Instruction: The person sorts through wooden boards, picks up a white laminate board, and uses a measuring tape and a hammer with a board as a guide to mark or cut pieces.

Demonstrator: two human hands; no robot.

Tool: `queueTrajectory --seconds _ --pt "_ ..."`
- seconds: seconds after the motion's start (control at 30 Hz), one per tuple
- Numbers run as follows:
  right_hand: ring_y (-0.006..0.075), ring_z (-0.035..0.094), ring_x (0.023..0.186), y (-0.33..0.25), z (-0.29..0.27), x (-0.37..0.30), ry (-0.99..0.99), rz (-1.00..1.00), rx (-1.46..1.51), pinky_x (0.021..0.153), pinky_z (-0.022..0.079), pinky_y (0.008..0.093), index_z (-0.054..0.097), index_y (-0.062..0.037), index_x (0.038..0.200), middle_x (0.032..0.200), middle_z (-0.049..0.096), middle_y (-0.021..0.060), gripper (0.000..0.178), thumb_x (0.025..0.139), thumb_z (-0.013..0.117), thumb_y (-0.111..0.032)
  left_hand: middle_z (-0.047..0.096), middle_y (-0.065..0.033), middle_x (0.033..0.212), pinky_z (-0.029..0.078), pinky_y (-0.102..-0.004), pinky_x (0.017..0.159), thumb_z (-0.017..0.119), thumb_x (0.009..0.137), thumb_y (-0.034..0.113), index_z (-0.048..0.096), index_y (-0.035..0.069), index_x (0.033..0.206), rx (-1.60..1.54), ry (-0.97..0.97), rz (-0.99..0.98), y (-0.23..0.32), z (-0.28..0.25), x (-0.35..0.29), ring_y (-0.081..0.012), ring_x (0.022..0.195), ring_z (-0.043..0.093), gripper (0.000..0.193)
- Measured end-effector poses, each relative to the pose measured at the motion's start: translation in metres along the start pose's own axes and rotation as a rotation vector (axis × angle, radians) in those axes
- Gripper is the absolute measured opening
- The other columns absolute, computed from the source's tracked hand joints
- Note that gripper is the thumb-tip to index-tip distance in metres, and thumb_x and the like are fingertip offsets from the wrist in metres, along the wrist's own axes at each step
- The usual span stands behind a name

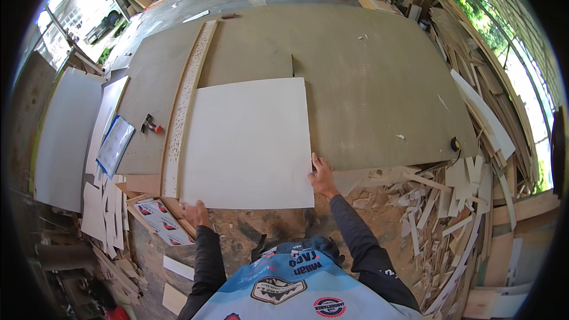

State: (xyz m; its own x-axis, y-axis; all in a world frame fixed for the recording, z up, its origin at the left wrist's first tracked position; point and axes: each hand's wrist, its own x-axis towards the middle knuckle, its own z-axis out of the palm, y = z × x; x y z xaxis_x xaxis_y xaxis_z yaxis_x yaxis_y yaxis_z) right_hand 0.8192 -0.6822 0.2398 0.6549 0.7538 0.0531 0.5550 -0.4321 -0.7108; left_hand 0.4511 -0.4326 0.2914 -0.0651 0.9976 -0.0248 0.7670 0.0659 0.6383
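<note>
A white rectangular panel (pixel 249 142) lies flat on the large brown worktable (pixel 379 89), its near edge reaching out past the table. My left hand (pixel 195 213) is closed at its near left corner, fingers bent round the edge. On the right edge, close to the near corner, my right hand (pixel 322 176) grips the panel from the side. Along the panel's left edge runs a long narrow wooden strip (pixel 188 89) with a speckled pale face. Whatever the fingertips do beneath the panel is hidden.
A hammer (pixel 150 124) and a blue-edged clear folder (pixel 116 145) lie left of the strip. A tape measure (pixel 455 144) sits at the table's right corner. Wood offcuts (pixel 427 207) cover the floor at right. An open cardboard box (pixel 160 219) stands by my left hand.
</note>
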Motion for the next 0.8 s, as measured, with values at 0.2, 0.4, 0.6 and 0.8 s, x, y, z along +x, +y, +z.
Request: queueTrajectory --seconds 0.2,0.4,0.6,0.8 --pt "0.0322 0.039 0.136 -0.044 -0.056 -0.067 -0.307 -0.217 -0.169 0.111 0.031 0.0462 0.045 0.0006 0.143 0.149 0.044 0.0159 0.079 0.076 0.071 -0.031 -0.002 -0.0319 0.160 0.025 -0.0577 0.115 0.074 0.060 0.010 0.012 0.014 0.159 0.498 -0.642 0.791 0.074 -0.029 -0.049 -0.0539 0.146 0.009 0.116" --pt "0.0311 0.029 0.145 -0.024 -0.040 -0.085 -0.309 -0.379 -0.378 0.114 0.025 0.0495 0.035 0.0002 0.149 0.156 0.036 0.0157 0.083 0.087 0.064 -0.047 -0.008 -0.0337 0.159 0.028 -0.0766 0.102 0.080 0.057 0.013 -0.002 0.021 0.160 0.916 -0.689 0.874 0.068 0.019 -0.029 -0.0631 0.142 0.007 0.131" --pt "0.0357 0.017 0.150 -0.021 -0.040 -0.080 -0.274 -0.497 -0.403 0.115 0.018 0.0565 0.033 0.0027 0.150 0.157 0.032 0.0182 0.086 0.089 0.058 -0.052 -0.009 -0.0351 0.158 0.029 -0.0786 0.099 0.090 0.052 0.018 -0.005 0.022 0.159 0.990 -0.760 0.782 0.092 0.016 -0.034 -0.0652 0.140 0.007 0.143" --pt "0.0365 0.011 0.151 -0.022 -0.036 -0.078 -0.299 -0.538 -0.362 0.117 0.013 0.0578 0.031 0.0065 0.149 0.156 0.032 0.0238 0.087 0.089 0.058 -0.050 -0.012 -0.0302 0.160 0.028 -0.0748 0.104 0.090 0.049 0.016 -0.004 0.028 0.159 1.029 -0.757 0.722 0.087 0.019 -0.029 -0.0588 0.145 0.001 0.145"
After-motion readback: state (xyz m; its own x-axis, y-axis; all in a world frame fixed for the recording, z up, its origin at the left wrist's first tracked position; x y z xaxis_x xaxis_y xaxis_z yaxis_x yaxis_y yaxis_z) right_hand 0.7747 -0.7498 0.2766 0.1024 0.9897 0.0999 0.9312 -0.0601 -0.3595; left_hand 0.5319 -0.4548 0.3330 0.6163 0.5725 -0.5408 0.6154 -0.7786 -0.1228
